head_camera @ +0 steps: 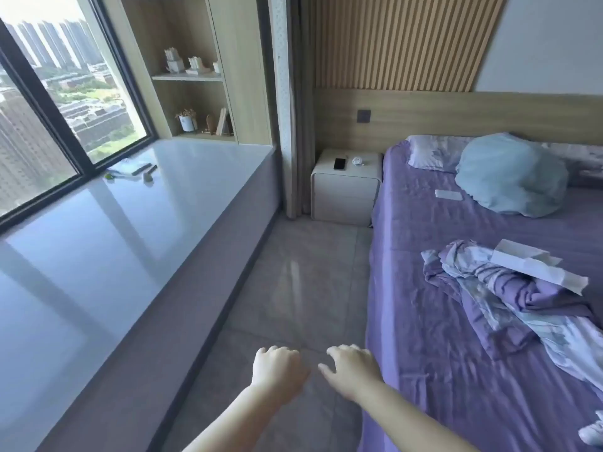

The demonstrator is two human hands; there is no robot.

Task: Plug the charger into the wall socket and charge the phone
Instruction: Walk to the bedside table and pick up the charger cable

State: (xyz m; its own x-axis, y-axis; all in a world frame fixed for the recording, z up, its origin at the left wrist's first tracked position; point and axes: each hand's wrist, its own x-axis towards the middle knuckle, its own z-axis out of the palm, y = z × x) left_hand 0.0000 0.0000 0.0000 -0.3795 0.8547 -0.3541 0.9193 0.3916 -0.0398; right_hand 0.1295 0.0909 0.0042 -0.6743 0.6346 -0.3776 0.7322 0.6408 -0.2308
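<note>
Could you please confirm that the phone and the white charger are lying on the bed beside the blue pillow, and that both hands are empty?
Not quite. The phone and the white charger lie on top of the nightstand, left of the bed, not beside the blue pillow. The head view shows this. The rest holds: the left hand and right hand are both empty.

Left: window ledge point(137, 223) running along the window point(49, 102); shelf unit point(195, 76) at its far end. Right: bed point(456, 321), pillow point(512, 174) at its head, crumpled bedding point(509, 288) midway down. Far end of floor strip point(293, 272), between ledge and bed: nightstand point(346, 190), just beside bed. On nightstand: phone point(339, 163) left, charger point(358, 162) right, near each other. Wall socket point(363, 116) above nightstand, on headboard panel. Foreground, over floor: left hand point(277, 367) and right hand point(354, 367), side by side, well apart from nightstand.
</note>
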